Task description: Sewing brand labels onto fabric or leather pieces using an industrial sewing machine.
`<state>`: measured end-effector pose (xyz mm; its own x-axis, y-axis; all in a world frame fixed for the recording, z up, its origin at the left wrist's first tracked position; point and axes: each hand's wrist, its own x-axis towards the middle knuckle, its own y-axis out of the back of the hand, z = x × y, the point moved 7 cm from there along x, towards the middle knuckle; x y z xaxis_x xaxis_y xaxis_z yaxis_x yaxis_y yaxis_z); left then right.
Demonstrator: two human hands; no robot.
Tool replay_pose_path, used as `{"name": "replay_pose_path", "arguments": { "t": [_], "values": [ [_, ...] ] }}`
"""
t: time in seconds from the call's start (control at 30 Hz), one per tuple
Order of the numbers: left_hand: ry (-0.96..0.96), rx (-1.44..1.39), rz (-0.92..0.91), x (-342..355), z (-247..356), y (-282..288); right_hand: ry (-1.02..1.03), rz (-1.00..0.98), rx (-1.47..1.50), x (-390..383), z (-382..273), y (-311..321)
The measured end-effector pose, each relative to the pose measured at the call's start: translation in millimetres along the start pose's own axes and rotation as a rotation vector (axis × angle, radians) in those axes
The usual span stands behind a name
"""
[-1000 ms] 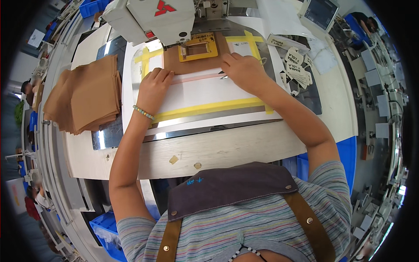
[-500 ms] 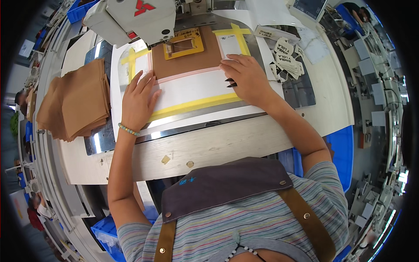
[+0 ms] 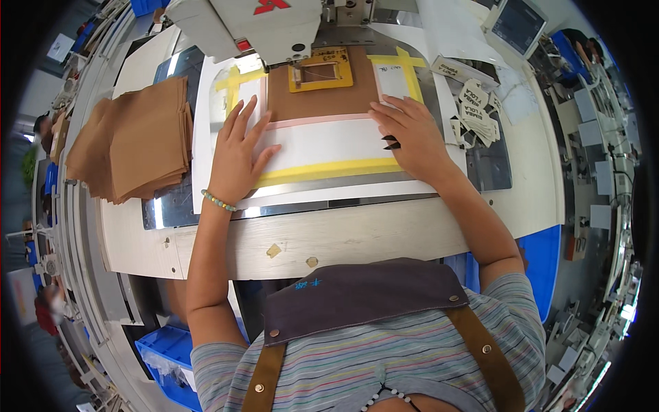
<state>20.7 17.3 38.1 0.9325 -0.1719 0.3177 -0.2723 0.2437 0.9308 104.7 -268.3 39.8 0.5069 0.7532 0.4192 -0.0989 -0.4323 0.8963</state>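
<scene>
A brown sheet (image 3: 309, 104) lies under the sewing machine head (image 3: 264, 31), edged by pink strips inside a white template (image 3: 322, 143) bordered with yellow tape. On the sheet, below the machine head, rests a yellow frame (image 3: 343, 77) with a rectangular window. My left hand (image 3: 237, 147) is laid with fingers spread at the sheet's left edge, thumb over the white template. My right hand (image 3: 415, 141) is at the sheet's right lower corner, forefinger stretched towards it. Black-tipped thread snips (image 3: 391, 143) stick out from under that hand; their handles are hidden.
A stack of brown sheets (image 3: 141, 141) lies at the left. On the right are a pile of white printed tags (image 3: 476, 117), an opened small box (image 3: 463, 71) and a screen (image 3: 518, 27). Blue bins (image 3: 539, 268) stand below the table's front edge (image 3: 357, 240).
The whole view has shifted, so the table and machine appear farther right. My left fingers are spread somewhat wider. Both hands remain beside the brown sheet, the snips still in my right.
</scene>
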Motion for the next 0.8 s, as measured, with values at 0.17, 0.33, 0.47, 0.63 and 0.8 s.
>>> {"name": "replay_pose_path", "arguments": {
  "t": [0.17,0.33,0.47,0.63,0.8],
  "values": [
    [0.038,0.103,-0.044,-1.8,-1.3,-4.0,-0.026,-0.054,0.002,0.5,0.5,-4.1],
    [0.051,0.102,-0.063,-2.5,-2.7,-3.7,-0.010,-0.036,-0.016,0.9,-0.9,-5.1],
    [0.003,0.013,0.011,-3.8,-2.9,0.4,-0.040,0.017,-0.018,1.7,1.1,-1.5],
    [0.027,-0.052,0.067,3.3,6.1,3.4,-0.041,0.064,0.021,0.9,4.7,1.2],
    [0.015,0.039,-0.057,-0.5,-3.8,-6.6,-0.016,0.064,0.001,-1.1,3.6,-2.2]
  ]
}}
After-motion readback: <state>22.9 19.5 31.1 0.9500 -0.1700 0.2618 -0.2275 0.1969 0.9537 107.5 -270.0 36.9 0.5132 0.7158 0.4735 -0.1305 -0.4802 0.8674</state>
